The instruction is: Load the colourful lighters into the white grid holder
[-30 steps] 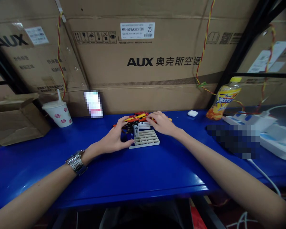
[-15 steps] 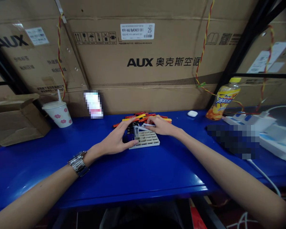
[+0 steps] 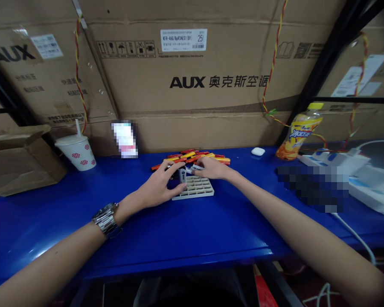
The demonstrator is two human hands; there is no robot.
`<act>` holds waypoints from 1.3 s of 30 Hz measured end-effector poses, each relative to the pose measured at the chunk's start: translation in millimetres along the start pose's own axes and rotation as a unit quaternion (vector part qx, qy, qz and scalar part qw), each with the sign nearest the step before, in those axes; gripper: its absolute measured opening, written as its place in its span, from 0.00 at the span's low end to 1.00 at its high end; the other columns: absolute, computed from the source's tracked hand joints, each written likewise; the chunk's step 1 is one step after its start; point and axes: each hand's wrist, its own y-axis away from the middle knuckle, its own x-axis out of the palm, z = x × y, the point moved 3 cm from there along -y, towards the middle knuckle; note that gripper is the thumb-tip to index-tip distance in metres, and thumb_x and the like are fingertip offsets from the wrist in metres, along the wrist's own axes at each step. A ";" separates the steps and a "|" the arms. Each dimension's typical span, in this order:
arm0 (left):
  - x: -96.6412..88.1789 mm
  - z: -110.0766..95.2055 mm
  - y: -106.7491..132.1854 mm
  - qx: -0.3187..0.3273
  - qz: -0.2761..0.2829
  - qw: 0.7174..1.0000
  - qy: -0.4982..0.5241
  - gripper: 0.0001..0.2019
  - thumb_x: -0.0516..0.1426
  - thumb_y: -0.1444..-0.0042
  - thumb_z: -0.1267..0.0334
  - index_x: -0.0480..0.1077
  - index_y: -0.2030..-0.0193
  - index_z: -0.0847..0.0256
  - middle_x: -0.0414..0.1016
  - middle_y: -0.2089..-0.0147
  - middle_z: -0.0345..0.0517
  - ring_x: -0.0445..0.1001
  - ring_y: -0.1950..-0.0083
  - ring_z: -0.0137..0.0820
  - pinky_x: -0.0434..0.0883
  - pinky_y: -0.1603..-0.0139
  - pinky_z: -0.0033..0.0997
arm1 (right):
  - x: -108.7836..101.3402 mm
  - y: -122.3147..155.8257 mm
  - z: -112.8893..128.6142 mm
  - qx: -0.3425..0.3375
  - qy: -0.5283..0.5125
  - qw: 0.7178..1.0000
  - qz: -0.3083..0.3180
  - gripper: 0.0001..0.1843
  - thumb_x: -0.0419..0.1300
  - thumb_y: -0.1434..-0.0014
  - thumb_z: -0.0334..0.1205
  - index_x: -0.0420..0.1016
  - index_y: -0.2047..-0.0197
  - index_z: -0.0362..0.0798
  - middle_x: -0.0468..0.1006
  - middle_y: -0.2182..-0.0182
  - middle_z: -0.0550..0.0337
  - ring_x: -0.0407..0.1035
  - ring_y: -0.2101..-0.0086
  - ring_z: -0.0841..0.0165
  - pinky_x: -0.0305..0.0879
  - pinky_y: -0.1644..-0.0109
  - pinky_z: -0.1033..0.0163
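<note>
A pale grid tray [image 3: 198, 188] lies on the blue table [image 3: 192, 230]. One white battery [image 3: 182, 174] stands upright in its back-left cell. My left hand [image 3: 156, 187] wraps the tray's left side, thumb on the front corner, fingers curled by the upright battery. My right hand [image 3: 213, 168] pinches another white battery [image 3: 194, 167], held sideways just above the tray's back edge. Behind both hands lies a pile of red, orange and yellow batteries [image 3: 195, 156].
A paper cup with a straw [image 3: 77, 152] and an open cardboard box [image 3: 19, 157] stand at the left. At the right are a white earbud case [image 3: 258, 151], a yellow drink bottle [image 3: 300, 135] and a white power strip [image 3: 334, 160]. AUX cartons [image 3: 195, 81] wall the back.
My right hand lifted a white battery from beside the pile and drew it left toward the tray's back edge. My left hand stayed on the tray, its fingers closing in a little.
</note>
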 end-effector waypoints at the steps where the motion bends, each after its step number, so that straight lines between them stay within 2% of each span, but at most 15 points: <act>1: 0.3 0.1 -0.1 0.001 -0.001 1.000 0.002 0.28 0.55 0.42 0.49 0.57 0.36 0.55 0.63 0.45 0.54 0.67 0.44 0.42 0.68 0.43 0.49 | -1.9 0.0 -1.0 0.002 0.009 1.000 -0.002 0.11 0.58 0.46 0.45 0.70 0.71 0.45 0.74 0.74 0.57 0.63 0.75 0.70 0.53 0.72 0.64; 5: -0.5 1.0 0.0 0.004 0.002 1.000 0.003 0.30 0.56 0.42 0.49 0.55 0.35 0.54 0.62 0.42 0.53 0.66 0.43 0.42 0.68 0.43 0.48 | -8.7 1.8 -9.7 0.021 0.068 0.997 -0.004 0.05 0.58 0.50 0.38 0.71 0.71 0.45 0.74 0.74 0.57 0.63 0.74 0.69 0.53 0.71 0.64; 9: -2.5 0.2 0.2 0.008 0.010 1.000 0.008 0.33 0.56 0.42 0.50 0.49 0.32 0.51 0.62 0.41 0.52 0.66 0.44 0.41 0.68 0.43 0.48 | -14.2 6.4 -11.7 0.014 0.098 0.995 0.019 0.05 0.56 0.48 0.37 0.72 0.70 0.45 0.73 0.74 0.57 0.63 0.74 0.70 0.53 0.71 0.64; 13: -2.5 0.0 0.4 0.002 0.008 1.000 -0.001 0.28 0.56 0.42 0.48 0.58 0.36 0.52 0.63 0.46 0.51 0.68 0.46 0.40 0.68 0.44 0.47 | -20.0 11.2 -11.8 0.009 0.111 0.993 0.035 0.05 0.58 0.48 0.38 0.73 0.69 0.45 0.73 0.72 0.57 0.63 0.73 0.70 0.52 0.71 0.64; 16: -2.0 1.4 0.4 -0.003 0.008 1.000 -0.005 0.28 0.55 0.42 0.47 0.59 0.37 0.52 0.63 0.46 0.52 0.68 0.47 0.40 0.69 0.44 0.47 | -23.2 12.6 -17.7 0.007 0.077 0.997 0.030 0.04 0.61 0.51 0.38 0.73 0.73 0.46 0.71 0.76 0.59 0.61 0.75 0.71 0.52 0.72 0.65; 19: -2.6 6.5 -0.6 -0.014 0.006 1.000 -0.015 0.28 0.55 0.42 0.47 0.58 0.36 0.52 0.63 0.44 0.52 0.69 0.46 0.40 0.69 0.44 0.47 | -26.2 12.5 -23.6 -0.014 0.036 0.999 0.004 0.05 0.60 0.51 0.37 0.72 0.76 0.45 0.67 0.81 0.63 0.57 0.78 0.74 0.49 0.73 0.65; 22: -2.9 16.8 -3.1 -0.019 -0.005 0.999 -0.030 0.28 0.54 0.41 0.48 0.56 0.35 0.51 0.63 0.42 0.52 0.67 0.43 0.40 0.67 0.42 0.47 | -29.0 12.7 -22.7 -0.045 -0.061 0.997 -0.032 0.07 0.57 0.48 0.38 0.74 0.72 0.45 0.66 0.81 0.64 0.54 0.80 0.75 0.49 0.75 0.65; 25: -2.8 27.7 -6.2 -0.014 -0.043 0.998 -0.044 0.31 0.55 0.41 0.50 0.52 0.34 0.55 0.62 0.39 0.54 0.65 0.39 0.41 0.64 0.39 0.47 | -27.9 13.6 -14.6 -0.042 -0.252 0.966 -0.045 0.12 0.57 0.46 0.42 0.77 0.65 0.43 0.71 0.77 0.61 0.60 0.78 0.74 0.55 0.75 0.65; 28: -7.4 27.2 -6.6 0.000 -0.147 0.986 -0.079 0.29 0.56 0.41 0.51 0.56 0.38 0.63 0.62 0.40 0.60 0.63 0.39 0.43 0.65 0.40 0.48 | -20.9 15.6 1.9 -0.041 -0.397 0.916 -0.035 0.12 0.60 0.47 0.43 0.77 0.66 0.42 0.72 0.76 0.59 0.63 0.76 0.73 0.61 0.73 0.65; 30: -12.8 17.1 -4.3 0.012 -0.228 0.967 -0.114 0.20 0.55 0.40 0.53 0.64 0.47 0.64 0.67 0.48 0.58 0.67 0.45 0.41 0.68 0.45 0.46 | -15.3 17.9 16.8 -0.057 -0.450 0.891 -0.024 0.12 0.63 0.48 0.44 0.76 0.68 0.42 0.71 0.77 0.61 0.62 0.76 0.74 0.62 0.72 0.65; 32: -16.5 2.1 -1.6 0.019 -0.265 0.953 -0.143 0.13 0.52 0.38 0.54 0.68 0.59 0.64 0.70 0.60 0.53 0.69 0.55 0.38 0.70 0.53 0.42 | -11.1 21.2 32.2 -0.077 -0.483 0.872 -0.018 0.14 0.64 0.49 0.46 0.76 0.68 0.43 0.71 0.77 0.63 0.62 0.76 0.74 0.62 0.72 0.66; 34: -17.0 -12.0 -0.3 0.016 -0.246 0.961 -0.126 0.13 0.50 0.37 0.54 0.68 0.63 0.62 0.70 0.68 0.47 0.70 0.65 0.33 0.69 0.62 0.36 | -9.0 25.4 46.3 -0.097 -0.500 0.860 -0.019 0.15 0.65 0.50 0.47 0.76 0.67 0.43 0.71 0.76 0.63 0.63 0.76 0.75 0.62 0.71 0.66; 37: -14.9 -21.6 0.1 -0.079 -0.196 0.977 -0.030 0.14 0.47 0.35 0.55 0.66 0.62 0.61 0.70 0.74 0.40 0.67 0.76 0.27 0.64 0.73 0.28 | -7.9 31.3 61.3 -0.118 -0.518 0.847 -0.019 0.16 0.66 0.50 0.47 0.76 0.65 0.43 0.72 0.74 0.63 0.64 0.74 0.74 0.64 0.68 0.66; 39: -12.4 -23.5 0.3 -0.140 -0.169 0.975 0.044 0.15 0.45 0.35 0.54 0.64 0.65 0.60 0.69 0.77 0.38 0.66 0.79 0.26 0.62 0.77 0.26 | -7.0 34.2 66.7 -0.127 -0.524 0.842 -0.012 0.15 0.66 0.50 0.46 0.76 0.64 0.43 0.73 0.73 0.62 0.65 0.73 0.74 0.65 0.67 0.65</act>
